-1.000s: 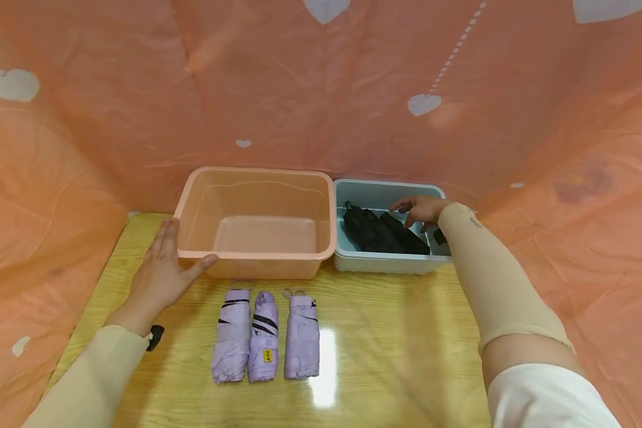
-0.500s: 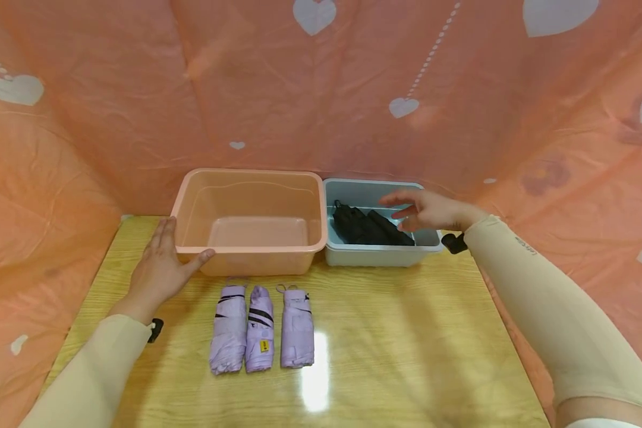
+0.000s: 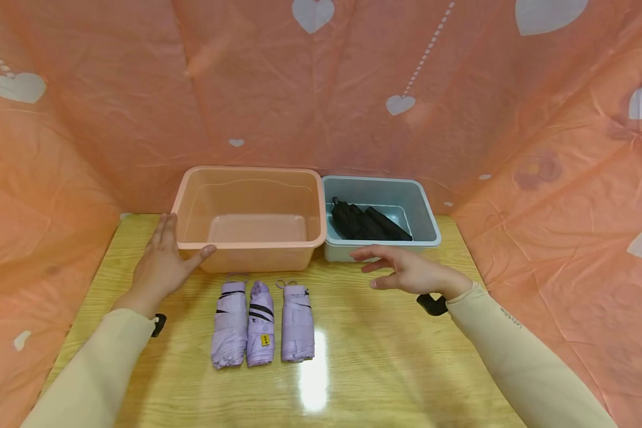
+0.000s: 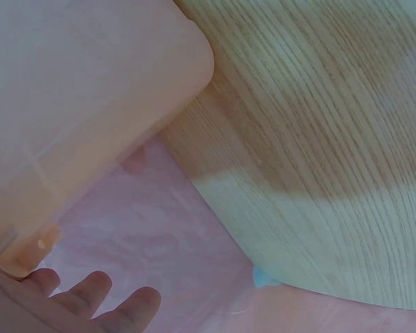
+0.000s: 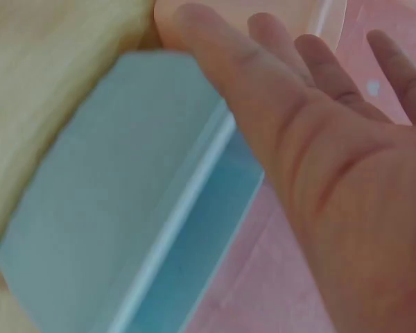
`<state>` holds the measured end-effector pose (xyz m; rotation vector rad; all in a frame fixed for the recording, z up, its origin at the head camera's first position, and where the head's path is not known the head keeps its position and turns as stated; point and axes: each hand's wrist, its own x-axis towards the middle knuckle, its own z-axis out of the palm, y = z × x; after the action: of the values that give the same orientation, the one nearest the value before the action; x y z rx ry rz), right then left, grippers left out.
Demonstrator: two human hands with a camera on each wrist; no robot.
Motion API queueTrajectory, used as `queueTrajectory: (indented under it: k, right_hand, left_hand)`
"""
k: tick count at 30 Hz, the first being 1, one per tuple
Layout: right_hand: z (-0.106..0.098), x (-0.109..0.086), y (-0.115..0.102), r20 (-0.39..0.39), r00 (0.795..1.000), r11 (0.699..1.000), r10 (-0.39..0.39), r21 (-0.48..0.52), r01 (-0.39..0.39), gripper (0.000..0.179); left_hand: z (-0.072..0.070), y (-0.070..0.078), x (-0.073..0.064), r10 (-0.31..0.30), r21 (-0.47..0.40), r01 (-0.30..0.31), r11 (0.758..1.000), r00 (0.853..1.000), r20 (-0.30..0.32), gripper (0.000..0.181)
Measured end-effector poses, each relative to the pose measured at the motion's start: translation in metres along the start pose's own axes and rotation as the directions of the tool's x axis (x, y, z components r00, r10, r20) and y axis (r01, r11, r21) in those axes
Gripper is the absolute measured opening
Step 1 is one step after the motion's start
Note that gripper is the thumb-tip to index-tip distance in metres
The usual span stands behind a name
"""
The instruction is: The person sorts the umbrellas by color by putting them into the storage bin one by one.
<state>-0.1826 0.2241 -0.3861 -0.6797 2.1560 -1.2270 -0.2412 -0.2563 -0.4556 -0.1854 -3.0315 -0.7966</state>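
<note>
My left hand (image 3: 162,264) rests at the near left corner of the peach plastic basin (image 3: 267,245), thumb along its front rim and fingers at its left side. In the left wrist view, its fingertips (image 4: 140,305) show beside the basin wall (image 4: 90,83). Holding nothing, my right hand (image 3: 401,270) hovers before the front wall of the blue-grey basin (image 3: 425,214), fingers loosely extended to the left. Two folded black umbrellas (image 3: 358,221) lie inside that basin. Three folded lilac umbrellas, a left one (image 3: 230,327), a middle one (image 3: 260,327) and a right one (image 3: 298,327), lie side by side in front of the peach basin.
Both basins stand next to each other at the back of a wood-grain table (image 3: 385,356). A pinkish-orange sheet with white hearts (image 3: 364,71) hangs behind and along both sides. Light glares on the tabletop right of the lilac umbrellas.
My right hand has come out of the blue-grey basin and moved toward me, leaving the black umbrellas inside. My left hand stays at the peach basin. The head view has shifted slightly.
</note>
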Motion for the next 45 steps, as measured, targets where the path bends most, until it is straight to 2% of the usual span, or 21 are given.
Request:
queueTrajectory:
  k: [10, 18, 23, 27, 32, 37, 45]
  right_hand:
    - [0.057, 0.015, 0.018, -0.033, 0.999, 0.999, -0.014, 0.031, 0.015, 0.063]
    - [0.095, 0.025, 0.034, -0.109, 0.993, 0.996, 0.035, 0.090, -0.025, 0.064]
    - [0.108, 0.031, 0.042, -0.166, 0.986, 0.997, 0.034, 0.081, -0.021, 0.063]
    - [0.115, 0.038, 0.045, -0.186, 0.981, 0.997, 0.063, 0.048, -0.055, 0.064]
    - [0.124, 0.043, 0.043, -0.207, 0.972, 0.994, 0.112, 0.041, -0.106, 0.064]
    - [0.135, 0.047, 0.039, -0.248, 0.955, 0.987, 0.163, 0.046, -0.156, 0.064]
    - [0.146, 0.051, 0.038, -0.300, 0.937, 0.984, 0.179, 0.050, -0.172, 0.067]
  left_hand:
    - [-0.001, 0.001, -0.001, -0.015, 0.002, 0.015, 1.000, 1.000, 0.008, 0.116]
    - [-0.001, 0.004, -0.001, -0.008, -0.002, 0.008, 1.000, 1.000, 0.003, 0.114]
    - [0.000, 0.003, 0.001, -0.010, -0.003, 0.010, 1.000, 1.000, 0.005, 0.116]
    - [0.000, 0.002, 0.001, -0.011, 0.002, 0.011, 1.000, 1.000, 0.006, 0.115]
    - [-0.001, 0.001, 0.001, -0.006, 0.001, 0.006, 1.000, 1.000, 0.010, 0.115]
    - [0.000, 0.001, 0.002, -0.003, 0.000, 0.003, 1.000, 1.000, 0.007, 0.115]
    - [0.001, 0.001, 0.002, -0.008, -0.006, 0.008, 1.000, 1.000, -0.002, 0.115]
